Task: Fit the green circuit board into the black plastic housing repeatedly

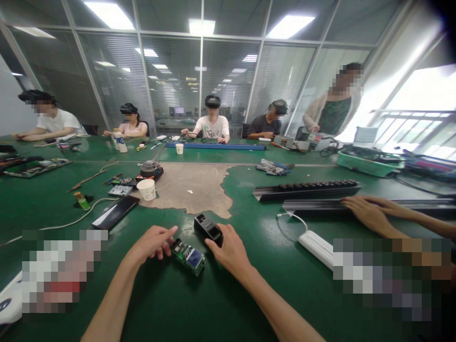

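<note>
My left hand [155, 243] hangs just above the green mat, index finger stretched toward a small green circuit board [188, 257] with a blue display, and holds nothing. My right hand [228, 250] sits beside that board, its fingers wrapped around the right end of a black plastic device [205, 228]. The board lies between my two hands, touching neither as far as I can see. The underside of the black device is hidden from this view.
A co-worker's hand [370, 213] rests on a long black metal rail [356, 204] to the right, near a white power strip [315, 248]. A paper cup [147, 189], a black slab [114, 212] and several electronic parts lie ahead-left. People sit along the far side.
</note>
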`<state>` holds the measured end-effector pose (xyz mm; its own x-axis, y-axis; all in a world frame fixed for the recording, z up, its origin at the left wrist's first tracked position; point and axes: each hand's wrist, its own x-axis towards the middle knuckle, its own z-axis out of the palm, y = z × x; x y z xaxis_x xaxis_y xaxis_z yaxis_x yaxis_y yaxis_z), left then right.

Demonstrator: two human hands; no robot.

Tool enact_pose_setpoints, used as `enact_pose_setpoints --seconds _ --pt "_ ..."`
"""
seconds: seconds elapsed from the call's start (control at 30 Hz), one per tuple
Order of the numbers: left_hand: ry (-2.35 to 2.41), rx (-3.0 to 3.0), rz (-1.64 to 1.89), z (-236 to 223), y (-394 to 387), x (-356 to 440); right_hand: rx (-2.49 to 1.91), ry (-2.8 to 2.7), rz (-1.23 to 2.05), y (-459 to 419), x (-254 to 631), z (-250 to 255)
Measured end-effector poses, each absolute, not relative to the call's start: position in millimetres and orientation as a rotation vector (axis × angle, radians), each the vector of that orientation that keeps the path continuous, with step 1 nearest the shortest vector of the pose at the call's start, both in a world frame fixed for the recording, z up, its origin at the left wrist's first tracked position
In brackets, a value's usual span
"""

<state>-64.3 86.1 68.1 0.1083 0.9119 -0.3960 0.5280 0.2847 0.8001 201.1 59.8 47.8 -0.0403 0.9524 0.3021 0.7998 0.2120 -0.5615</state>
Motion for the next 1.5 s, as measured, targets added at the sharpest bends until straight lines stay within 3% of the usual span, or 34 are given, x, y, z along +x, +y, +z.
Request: enact_pose_setpoints --seconds 0.3,0.67,1.5 --pt "1.445 1.384 0.444 66 83 -64 -1.643 -1.886 0.311 57 203 55" --pt "1.45 1.295 0.501 63 85 -63 -1.154 -1.962 0.47 25 183 83" --pt "1.531 1.378 0.428 73 82 -64 -1.264 -2.206 0.415 18 182 76"
